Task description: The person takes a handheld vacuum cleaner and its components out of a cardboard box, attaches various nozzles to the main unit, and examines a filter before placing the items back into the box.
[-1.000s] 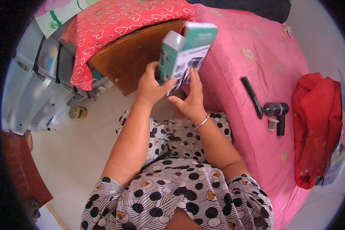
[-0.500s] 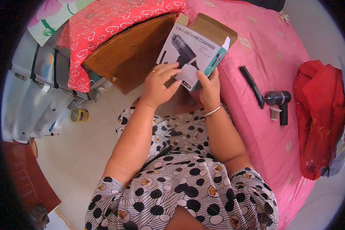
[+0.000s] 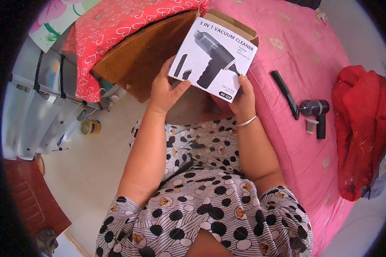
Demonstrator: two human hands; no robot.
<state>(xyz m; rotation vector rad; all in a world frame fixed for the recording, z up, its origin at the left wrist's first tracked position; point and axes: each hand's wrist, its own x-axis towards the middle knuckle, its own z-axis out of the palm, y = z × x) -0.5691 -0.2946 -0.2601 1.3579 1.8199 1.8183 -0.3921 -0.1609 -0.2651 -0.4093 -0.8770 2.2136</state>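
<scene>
White cardboard box [image 3: 214, 58], printed with a black handheld device and with its brown flap open at the top, is held up tilted over the pink bed's [image 3: 313, 141] edge. The left hand [image 3: 164, 88] clasps its lower left corner, thumb across the front; the right hand [image 3: 243, 97] grips its lower right edge, a bangle at the wrist.

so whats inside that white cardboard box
Only brown inner flaps show at the open top of the white cardboard box, held by the left hand and right hand; its printed front hides any contents.
</scene>
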